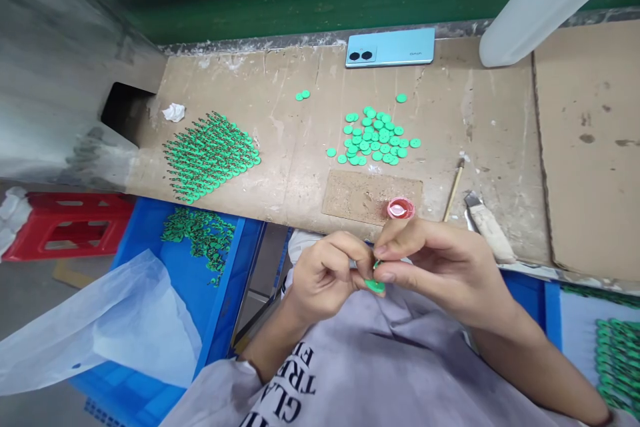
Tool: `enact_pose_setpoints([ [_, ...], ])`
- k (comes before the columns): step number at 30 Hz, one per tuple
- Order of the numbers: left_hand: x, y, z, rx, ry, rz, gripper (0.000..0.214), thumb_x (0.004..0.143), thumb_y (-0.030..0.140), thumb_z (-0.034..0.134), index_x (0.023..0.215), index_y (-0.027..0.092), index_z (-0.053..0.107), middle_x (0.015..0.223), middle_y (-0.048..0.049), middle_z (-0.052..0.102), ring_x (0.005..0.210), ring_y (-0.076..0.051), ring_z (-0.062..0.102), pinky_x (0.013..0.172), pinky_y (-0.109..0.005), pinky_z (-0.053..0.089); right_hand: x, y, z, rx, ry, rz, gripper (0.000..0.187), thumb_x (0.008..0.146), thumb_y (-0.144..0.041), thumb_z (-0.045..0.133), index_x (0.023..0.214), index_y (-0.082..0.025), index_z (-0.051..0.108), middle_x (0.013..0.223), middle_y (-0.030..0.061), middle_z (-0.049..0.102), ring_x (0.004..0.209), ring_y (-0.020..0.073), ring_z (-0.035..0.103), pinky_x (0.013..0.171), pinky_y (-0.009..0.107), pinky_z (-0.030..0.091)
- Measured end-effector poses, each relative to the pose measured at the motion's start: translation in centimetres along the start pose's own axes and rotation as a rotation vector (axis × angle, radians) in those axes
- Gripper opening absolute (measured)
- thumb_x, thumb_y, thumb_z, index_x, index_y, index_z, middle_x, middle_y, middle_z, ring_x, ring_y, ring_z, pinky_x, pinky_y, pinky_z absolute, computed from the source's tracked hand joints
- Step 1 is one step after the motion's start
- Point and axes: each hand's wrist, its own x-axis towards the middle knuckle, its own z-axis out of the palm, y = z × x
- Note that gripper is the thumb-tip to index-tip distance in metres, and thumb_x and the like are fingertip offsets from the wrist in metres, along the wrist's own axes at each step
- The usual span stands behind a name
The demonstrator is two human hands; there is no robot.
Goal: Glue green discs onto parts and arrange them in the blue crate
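My left hand (pixel 327 273) pinches a small round green disc (pixel 375 286) in front of my chest. Thumb and forefinger of my right hand (pixel 440 270) are closed on a tiny green and dark piece (pixel 378 264) just above that disc; its exact shape is too small to make out. Just beyond my fingertips stands a small tub of red paste (pixel 401 208), at the corner of a thin brown board (pixel 357 195). Farther back lies a loose heap of green discs (pixel 375 137). To the left, similar discs with thin dark upright parts form tight rows (pixel 213 157).
A light blue phone (pixel 400 48) and a white cylinder (pixel 540 13) are at the back. A thin brush (pixel 454 190) and a wrapped blade (pixel 487 223) lie right. A blue crate (pixel 190 293) at left holds green pieces and plastic film (pixel 145 327). A red stool (pixel 75 223) stands beyond.
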Motion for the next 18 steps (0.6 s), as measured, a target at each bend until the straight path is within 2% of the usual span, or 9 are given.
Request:
enact_pose_setpoints([
  [4, 0.19, 0.25, 0.01, -0.02, -0.014, -0.023, 0.033, 0.082, 0.012, 0.076, 0.08, 0.02, 0.044, 0.085, 0.0028, 0.064, 0.076, -0.011, 0.068, 0.068, -0.023, 0.057, 0.05, -0.15, -0.16, -0.011, -0.009, -0.009, 0.007, 0.083, -0.025, 0.078, 0.086, -0.025, 0.071, 0.077, -0.0004, 0.073, 0.069, 0.0139, 0.069, 0.067, 0.028, 0.057],
  [10, 0.1, 0.42, 0.05, -0.074, 0.022, -0.091, 0.036, 0.076, 0.012, 0.082, 0.078, 0.02, 0.046, 0.082, 0.0034, 0.064, 0.073, -0.011, 0.066, 0.068, -0.023, 0.057, 0.22, -0.37, -0.21, -0.068, -0.014, 0.037, 0.008, 0.085, -0.029, 0.076, 0.083, -0.024, 0.071, 0.077, 0.0012, 0.074, 0.068, 0.0148, 0.068, 0.064, 0.028, 0.057],
  [18, 0.12, 0.63, -0.12, -0.003, 0.013, -0.065, 0.031, 0.083, 0.005, 0.072, 0.073, 0.018, 0.046, 0.083, 0.0018, 0.066, 0.07, -0.01, 0.068, 0.066, -0.023, 0.057, -0.04, 0.25, 0.14, -0.017, -0.034, 0.077, 0.01, 0.086, -0.029, 0.075, 0.083, -0.023, 0.067, 0.077, 0.0011, 0.073, 0.067, 0.0135, 0.067, 0.06, 0.026, 0.055],
])
